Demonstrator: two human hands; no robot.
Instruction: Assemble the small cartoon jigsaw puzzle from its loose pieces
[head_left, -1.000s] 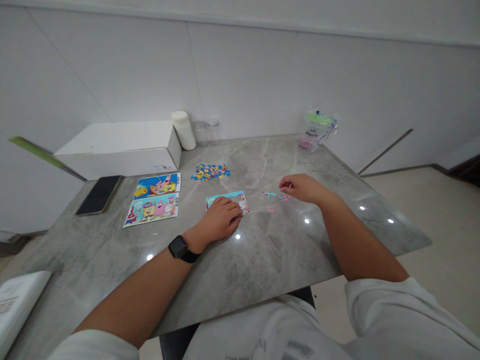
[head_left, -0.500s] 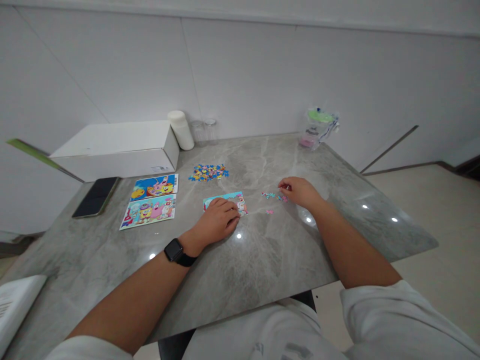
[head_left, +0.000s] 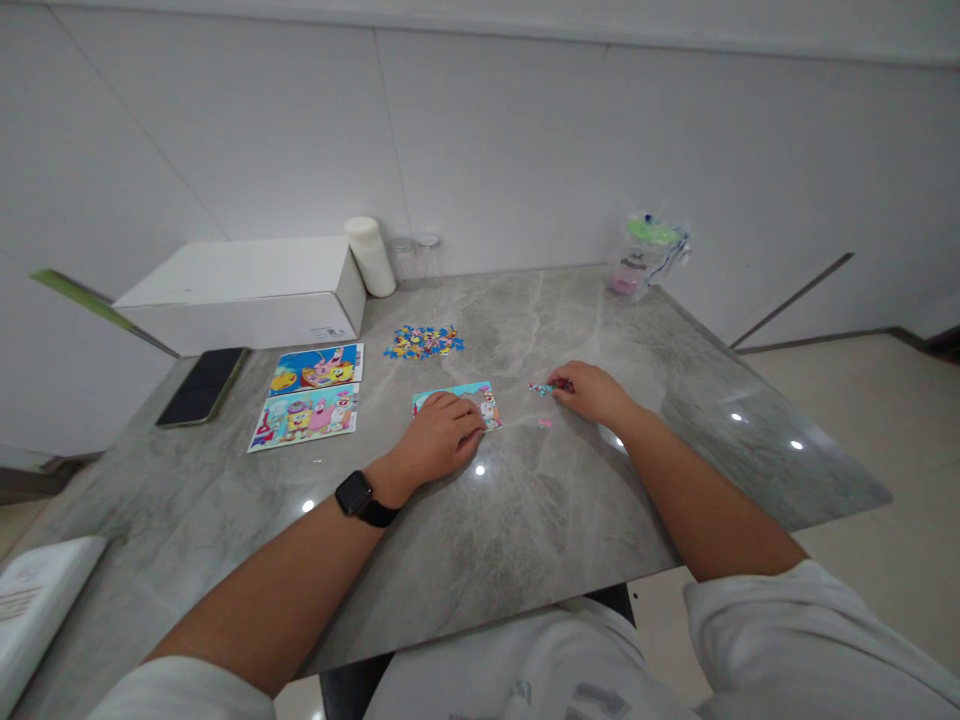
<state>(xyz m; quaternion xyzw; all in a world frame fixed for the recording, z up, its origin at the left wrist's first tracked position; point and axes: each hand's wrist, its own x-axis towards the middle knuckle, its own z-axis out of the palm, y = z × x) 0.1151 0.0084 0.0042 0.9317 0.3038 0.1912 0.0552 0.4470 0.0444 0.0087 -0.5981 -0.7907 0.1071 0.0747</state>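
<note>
A partly assembled jigsaw puzzle (head_left: 489,410) with a light blue upper edge lies in front of me. My left hand (head_left: 444,435), with a black watch at the wrist, rests palm down across it, fingers laid out, hiding much of its middle. To the right, my right hand (head_left: 589,390) has thumb and fingertips pinched together low over a small group of loose puzzle pieces (head_left: 537,389). A puzzle piece seems to be between the fingertips, largely hidden by them. One pink puzzle piece (head_left: 545,424) lies apart, nearer to me.
Behind the puzzle is a heap of blue and yellow pieces (head_left: 424,342). Two cartoon picture cards (head_left: 304,418) and a phone (head_left: 202,387) lie to the left. A white box (head_left: 240,290), white bottle (head_left: 370,258), glass jars (head_left: 428,257) and plastic bag (head_left: 646,257) stand along the wall.
My right hand has moved slightly left and down onto the loose pieces, covering the pink ones at their right end. My left hand stays on the puzzle. The view has shifted slightly.
</note>
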